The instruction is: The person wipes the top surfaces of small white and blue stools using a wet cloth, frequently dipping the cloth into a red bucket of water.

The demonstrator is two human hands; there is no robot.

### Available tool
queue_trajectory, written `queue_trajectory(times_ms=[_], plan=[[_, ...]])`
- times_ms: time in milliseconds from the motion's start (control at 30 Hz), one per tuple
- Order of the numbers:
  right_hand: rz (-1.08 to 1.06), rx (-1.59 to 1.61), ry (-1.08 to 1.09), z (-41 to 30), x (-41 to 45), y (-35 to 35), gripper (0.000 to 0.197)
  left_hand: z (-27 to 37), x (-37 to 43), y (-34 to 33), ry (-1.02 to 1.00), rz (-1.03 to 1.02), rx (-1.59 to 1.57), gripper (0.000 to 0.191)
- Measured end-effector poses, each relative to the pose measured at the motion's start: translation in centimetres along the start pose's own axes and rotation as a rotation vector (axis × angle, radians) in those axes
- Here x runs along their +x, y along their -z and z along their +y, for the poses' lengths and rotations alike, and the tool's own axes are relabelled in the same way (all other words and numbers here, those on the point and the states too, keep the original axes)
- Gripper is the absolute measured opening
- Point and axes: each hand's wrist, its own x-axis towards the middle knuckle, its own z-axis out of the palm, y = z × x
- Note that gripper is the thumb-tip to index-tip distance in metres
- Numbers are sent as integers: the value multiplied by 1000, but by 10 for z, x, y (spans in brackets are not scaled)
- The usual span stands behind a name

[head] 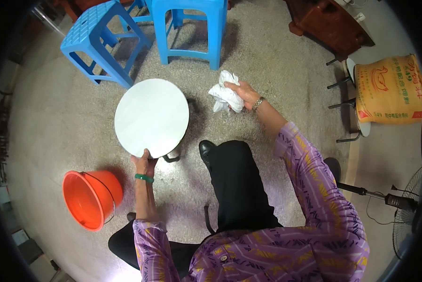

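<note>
My left hand [145, 164] grips the near edge of a round white stool seat [151, 118], thumb on top and fingers beneath the rim. Dark curved metal legs show in part under the seat. To the right of the seat, my right hand [244, 94] holds a crumpled white cloth [226, 92] in the air, apart from the stool. An orange-red plastic bucket [93, 199] with a thin handle stands left of my left forearm; I cannot tell whether it holds water.
Blue plastic stools [103, 42] stand beyond the white seat. At the right are a yellow printed feed sack [390, 90] on round stools, a wooden cabinet [332, 26] and a standing fan [405, 208]. My black-trousered legs [241, 183] are bent in front.
</note>
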Motion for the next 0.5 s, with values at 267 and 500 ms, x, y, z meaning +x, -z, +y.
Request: queue_trajectory(times_ms=[267, 500], plan=[[32, -136, 122, 60, 26, -8, 38, -39, 44, -52, 0, -241, 14, 69], [-567, 1007, 142, 122, -3, 58, 36, -60, 51, -123, 11, -329, 131, 72]])
